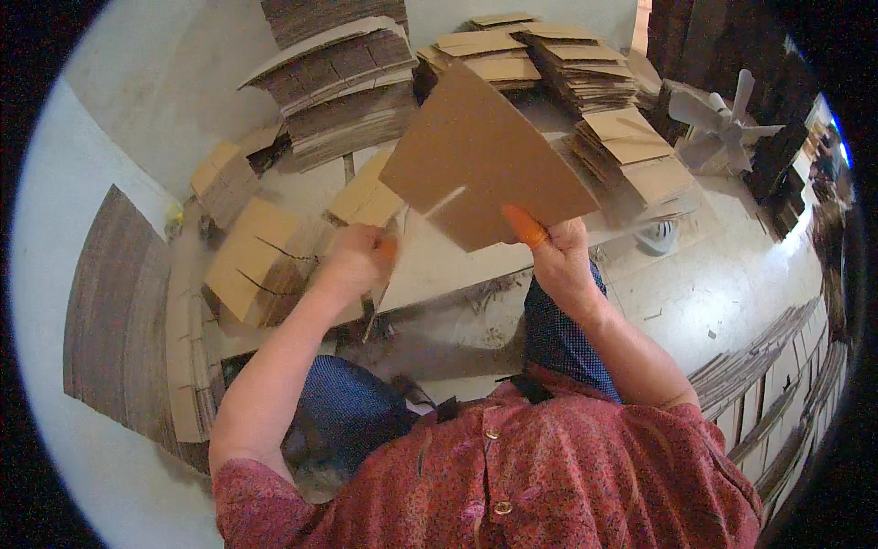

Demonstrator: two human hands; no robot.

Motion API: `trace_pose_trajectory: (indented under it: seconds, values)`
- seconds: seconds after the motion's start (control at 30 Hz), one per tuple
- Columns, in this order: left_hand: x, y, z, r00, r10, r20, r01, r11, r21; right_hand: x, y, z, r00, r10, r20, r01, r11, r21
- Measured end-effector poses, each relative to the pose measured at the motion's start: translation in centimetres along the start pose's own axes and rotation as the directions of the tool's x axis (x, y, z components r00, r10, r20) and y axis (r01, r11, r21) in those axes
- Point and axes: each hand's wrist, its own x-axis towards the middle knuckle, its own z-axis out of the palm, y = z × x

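My right hand [562, 256], with an orange cover on its thumb, grips a flat brown cardboard sheet [485, 151] by its near edge. The sheet is tilted up above the low table [457, 261]. Left of it, my left hand [355, 263] is closed and somewhat blurred, also with orange on a fingertip. A thin cardboard piece [377, 306], seen nearly edge-on, hangs from those fingers. Close beyond this hand lies a small pile of tan cardboard [366, 192]. Beside it on the left leans a stack of slotted cardboard [261, 252].
Tall cardboard stacks [343, 91] stand at the back, and fanned piles [631, 151] lie at the back right. A pale fan [722, 128] is at the far right. More stacked cardboard stands at the left wall [119, 311] and lower right [777, 384]. Scraps litter the floor.
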Motion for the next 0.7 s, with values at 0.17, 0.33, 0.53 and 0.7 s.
trace_pose_trajectory:
  seconds: [0.17, 0.33, 0.53, 0.7]
  values:
    - [1.1, 3.2, -0.7, 0.962, -0.246, 0.118, 0.259, 0.96, -0.105, 0.8, -0.8, -1.8, 0.998, -0.052, 0.041, 0.061, 0.962, -0.267]
    - [1.5, 5.2, -0.8, 0.933, -0.247, 0.261, 0.289, 0.948, -0.135, 0.5, 2.8, -0.9, 0.993, 0.021, 0.115, 0.013, 0.959, -0.284]
    - [1.0, 6.5, 0.0, 0.985, -0.063, 0.162, 0.091, 0.981, -0.17, -0.6, 4.5, 0.0, 0.959, 0.246, 0.141, -0.2, 0.94, -0.277]
    - [1.8, 5.7, 0.0, 0.979, -0.112, 0.172, 0.122, 0.991, -0.047, 0.6, 3.2, 0.5, 0.947, 0.253, 0.198, -0.176, 0.924, -0.34]
